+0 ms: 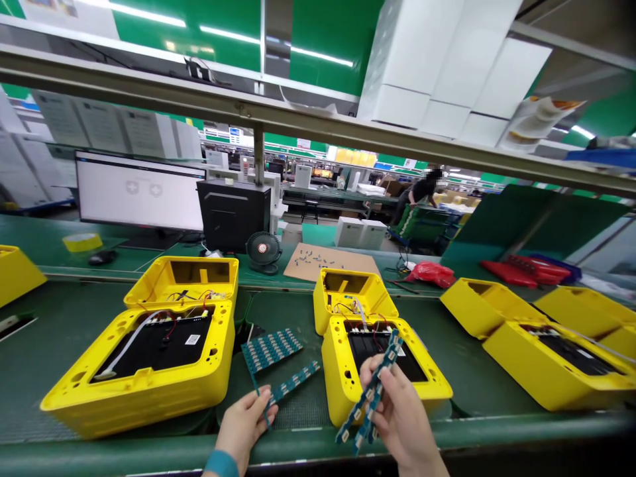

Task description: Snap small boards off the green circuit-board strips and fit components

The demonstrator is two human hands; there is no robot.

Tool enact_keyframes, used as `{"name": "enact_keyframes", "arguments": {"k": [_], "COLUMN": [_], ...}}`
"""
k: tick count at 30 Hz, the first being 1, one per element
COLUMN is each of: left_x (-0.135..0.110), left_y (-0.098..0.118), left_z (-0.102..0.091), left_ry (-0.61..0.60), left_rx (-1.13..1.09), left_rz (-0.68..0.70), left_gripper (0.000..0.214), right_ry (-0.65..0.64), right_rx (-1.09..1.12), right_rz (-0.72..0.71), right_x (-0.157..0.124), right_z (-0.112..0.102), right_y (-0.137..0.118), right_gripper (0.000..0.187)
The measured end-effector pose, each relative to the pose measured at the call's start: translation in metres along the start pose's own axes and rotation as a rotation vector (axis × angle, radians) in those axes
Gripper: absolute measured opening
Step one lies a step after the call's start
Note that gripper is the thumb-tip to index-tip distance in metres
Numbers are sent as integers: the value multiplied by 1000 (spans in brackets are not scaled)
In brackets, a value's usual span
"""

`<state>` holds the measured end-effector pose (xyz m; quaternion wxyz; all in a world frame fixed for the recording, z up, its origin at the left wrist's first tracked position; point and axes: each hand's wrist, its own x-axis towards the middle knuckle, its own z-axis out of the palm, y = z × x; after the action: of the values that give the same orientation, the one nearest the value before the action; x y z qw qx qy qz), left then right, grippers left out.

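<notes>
My right hand (pixel 403 414) holds narrow teal circuit-board strips (pixel 373 395) upright, crossed over one another, just in front of a yellow plastic housing (pixel 342 377) with black interior panel and wiring. My left hand (pixel 242 427) pinches the end of a similar teal strip (pixel 294 383), which lies angled across the green mat. Just above it rests a wider teal circuit-board panel (pixel 271 351) of joined strips. Another open yellow housing (pixel 132 397) sits to the left, its yellow lid (pixel 181 279) behind it.
A further yellow housing (pixel 544 358) sits at right. Behind are a small black fan (pixel 263 252), a cardboard sheet (pixel 330 262) with scattered small parts, red bags (pixel 431 273), a monitor (pixel 139 191) and a black computer case (pixel 233 215). A person (pixel 422 192) stands far back.
</notes>
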<state>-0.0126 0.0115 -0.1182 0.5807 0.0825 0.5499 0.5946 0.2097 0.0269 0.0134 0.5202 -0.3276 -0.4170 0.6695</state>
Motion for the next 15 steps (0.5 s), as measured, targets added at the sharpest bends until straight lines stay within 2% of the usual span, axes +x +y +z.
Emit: {"name": "enact_keyframes", "arguments": {"k": [4,7,10,13,14,15], "left_x": [0,-2,-8,-20,-26,-32], "left_y": [3,2,3,7,9,11], "left_z": [2,-5,-15,-20,-18,-15], "left_ry": [-16,-26,11,83,40,-66], "left_rx": [43,109,333,545,554,525], "left_rz": [-3,59,248,523,557,534], "left_gripper": [35,44,61,62,61,59], "right_ry": [-20,-73,-126,-170,-192,-214], "right_rx": [-19,-47,-112,-178,-198,-215], "right_rz": [30,64,95,131,143,149], "right_x": [2,4,7,9,10,10], "right_z": [5,6,9,15,18,21], "right_y": [8,16,26,38,43,48], "right_gripper": [21,21,23,26,27,27]}}
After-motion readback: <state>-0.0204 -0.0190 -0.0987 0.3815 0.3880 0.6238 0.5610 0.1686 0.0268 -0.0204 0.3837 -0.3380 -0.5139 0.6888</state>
